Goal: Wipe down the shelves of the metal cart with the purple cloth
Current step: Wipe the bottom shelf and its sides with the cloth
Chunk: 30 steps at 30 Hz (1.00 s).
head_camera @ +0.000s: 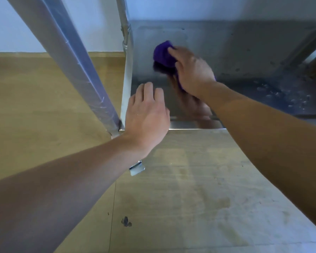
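At left, a wrapped bar is seen slanting over the floor, beside the cart's post. Over the near left corner of the shelf, the left hand is held with fingers loosely spread, gripping nothing. Farther in, the bunched cloth is pressed to the shelf by the right hand, fingers curled over it. Droplets are scattered at right.

Cloth on shelf, under right hand. Left hand at near-left corner; droplets to the right.
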Motion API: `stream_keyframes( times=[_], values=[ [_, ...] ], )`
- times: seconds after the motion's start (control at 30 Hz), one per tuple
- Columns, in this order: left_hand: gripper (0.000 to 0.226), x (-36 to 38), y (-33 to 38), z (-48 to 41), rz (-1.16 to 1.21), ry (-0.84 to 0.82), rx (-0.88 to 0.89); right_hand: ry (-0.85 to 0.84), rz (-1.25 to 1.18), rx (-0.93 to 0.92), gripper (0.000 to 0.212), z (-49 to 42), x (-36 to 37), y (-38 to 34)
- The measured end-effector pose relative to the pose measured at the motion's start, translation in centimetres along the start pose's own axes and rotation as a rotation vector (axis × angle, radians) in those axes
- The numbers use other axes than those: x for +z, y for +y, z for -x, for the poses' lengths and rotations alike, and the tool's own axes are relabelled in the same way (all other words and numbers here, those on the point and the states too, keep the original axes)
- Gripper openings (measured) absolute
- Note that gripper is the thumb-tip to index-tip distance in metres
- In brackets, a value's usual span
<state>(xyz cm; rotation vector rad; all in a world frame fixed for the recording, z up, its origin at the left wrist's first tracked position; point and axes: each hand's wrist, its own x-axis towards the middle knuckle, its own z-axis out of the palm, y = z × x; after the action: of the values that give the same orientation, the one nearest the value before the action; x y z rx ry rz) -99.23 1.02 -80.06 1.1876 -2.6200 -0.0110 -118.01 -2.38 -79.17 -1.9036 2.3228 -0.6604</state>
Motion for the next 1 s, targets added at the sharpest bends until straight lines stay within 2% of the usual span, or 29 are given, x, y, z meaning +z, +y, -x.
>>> stream_keyframes(
  times=[0.07,0.1,0.13,0.3,0.4,0.5,0.7,0.8,0.87,1.0],
  values=[
    [0.031,0.4,-0.1,0.2,0.020,0.015,-0.002,0.062,-0.002,0.184,0.046,-0.9,-0.2,0.2],
    [0.031,0.6,-0.2,0.2,0.021,0.024,-0.006,0.067,-0.009,0.216,0.044,-1.3,0.0,-0.3],
    [0.032,0.6,-0.2,0.2,0.019,0.031,-0.012,0.049,-0.020,0.188,0.045,-1.5,0.3,-1.0],
    [0.033,0.5,0.0,0.2,0.000,0.055,-0.021,-0.186,-0.166,-0.248,0.049,-1.6,2.0,-4.6],
    [0.036,0.5,-0.2,0.2,0.008,0.046,-0.017,-0.163,-0.145,-0.256,0.048,-1.8,1.5,-3.9],
    [0.037,0.5,-0.2,0.1,0.007,0.026,-0.002,-0.088,-0.070,-0.123,0.049,-1.7,0.6,-1.4],
    [0.035,0.0,-0.3,0.2,-0.062,-0.026,0.031,0.121,0.004,0.417,0.051,0.4,-3.4,7.2],
    [0.033,-0.3,0.2,0.3,-0.079,-0.053,0.031,0.167,0.017,0.515,0.051,2.3,-4.9,8.7],
    [0.032,-0.5,0.4,0.2,-0.102,-0.069,0.035,0.156,0.033,0.444,0.051,3.0,-4.2,7.1],
    [0.029,-0.7,0.6,-0.1,-0.168,-0.083,0.040,0.066,0.003,0.121,0.053,4.0,-1.2,0.6]
  ],
)
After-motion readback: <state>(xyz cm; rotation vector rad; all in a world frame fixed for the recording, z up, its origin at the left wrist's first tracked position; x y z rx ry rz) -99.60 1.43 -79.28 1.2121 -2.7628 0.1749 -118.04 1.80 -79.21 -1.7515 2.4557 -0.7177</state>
